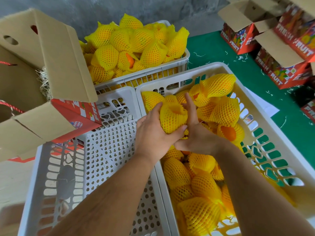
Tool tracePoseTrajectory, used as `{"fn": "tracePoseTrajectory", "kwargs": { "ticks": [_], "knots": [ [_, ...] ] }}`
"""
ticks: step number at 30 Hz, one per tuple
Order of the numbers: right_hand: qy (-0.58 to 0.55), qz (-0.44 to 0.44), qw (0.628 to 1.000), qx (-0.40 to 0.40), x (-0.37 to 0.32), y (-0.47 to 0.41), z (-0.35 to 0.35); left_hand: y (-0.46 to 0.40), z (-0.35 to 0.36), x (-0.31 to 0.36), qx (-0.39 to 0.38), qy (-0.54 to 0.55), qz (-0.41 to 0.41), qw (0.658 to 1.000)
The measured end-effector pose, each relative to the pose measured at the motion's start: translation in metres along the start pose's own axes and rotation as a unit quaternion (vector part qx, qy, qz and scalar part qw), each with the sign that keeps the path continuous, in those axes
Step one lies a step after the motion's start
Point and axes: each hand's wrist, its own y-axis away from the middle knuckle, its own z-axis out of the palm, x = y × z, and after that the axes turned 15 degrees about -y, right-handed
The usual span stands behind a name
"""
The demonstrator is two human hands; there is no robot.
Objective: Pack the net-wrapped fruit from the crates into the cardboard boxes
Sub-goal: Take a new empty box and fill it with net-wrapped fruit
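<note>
A fruit in yellow foam net (172,118) is held between both hands above the right white crate (265,123), which holds several more net-wrapped fruits. My left hand (153,133) cups its left side with the thumb under it. My right hand (196,133) presses its right side, fingers pointing up. An open cardboard box (51,68) with red printed sides stands at the left, flaps up, with straw-like padding visible inside.
A second white crate (170,65) heaped with netted fruit stands behind. An upturned perforated white crate (105,150) lies below my left arm. Several red "FRESH FRUIT" boxes (279,72) stand open at the right on a green floor mat (213,51).
</note>
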Motion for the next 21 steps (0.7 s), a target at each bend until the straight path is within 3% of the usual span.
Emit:
{"fn": "tracePoseTrajectory", "kwargs": {
  "ticks": [2,3,5,7,11,17,21],
  "knots": [
    [0.032,0.025,0.999,0.018,0.007,-0.005,-0.007,0.001,0.001,0.000,0.011,0.015,-0.001,1.000],
    [0.103,0.022,0.994,0.043,0.013,-0.009,-0.007,0.001,0.000,0.001,0.016,0.021,-0.002,1.000],
    [0.287,0.031,0.955,0.070,0.028,-0.016,0.001,0.003,0.000,0.001,0.029,0.043,-0.011,0.999],
    [0.391,0.055,0.916,0.074,0.044,-0.019,0.017,0.004,0.000,0.002,0.040,0.063,-0.026,0.997],
    [0.351,0.049,0.922,0.158,0.058,-0.023,0.024,0.004,0.000,0.004,0.041,0.046,-0.025,0.998],
    [0.240,0.043,0.952,0.187,0.052,-0.025,0.014,0.004,0.000,0.003,0.034,0.031,-0.013,0.999],
    [0.377,0.145,0.909,0.107,0.051,-0.023,0.002,0.002,0.001,0.003,0.035,0.015,-0.007,0.999]
  ]
}}
